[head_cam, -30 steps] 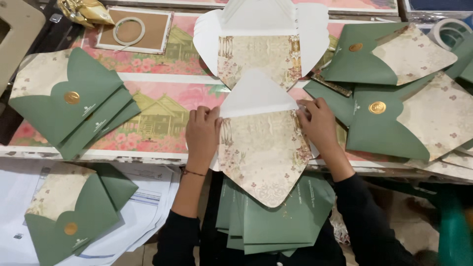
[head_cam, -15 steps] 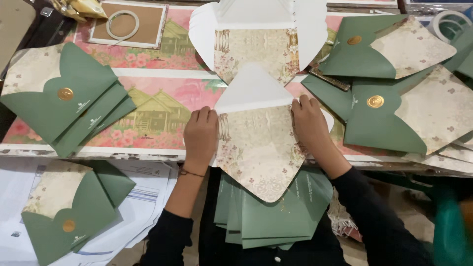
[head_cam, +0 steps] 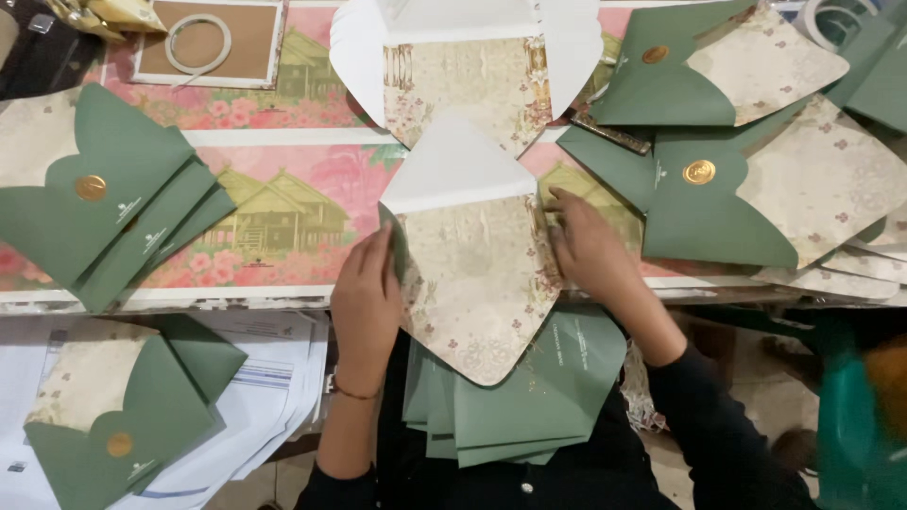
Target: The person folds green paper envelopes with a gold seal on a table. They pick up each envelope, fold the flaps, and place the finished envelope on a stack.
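Item — open envelope (head_cam: 472, 274), cream floral lining up, white flap pointing away from the person; lies at the near edge of the surface (head_cam: 283, 142), its lower point overhanging a stack of green cards (head_cam: 529, 397) on the lap; left hand (head_cam: 367, 302) flat on the envelope's left side flap, grip released, fingers pressing; right hand (head_cam: 590, 250) flat on its right flap, likewise clasping nothing; second open envelope (head_cam: 463, 71) just beyond it; sealed green envelopes (head_cam: 104, 222) well left of it — more (head_cam: 718, 203) just right.
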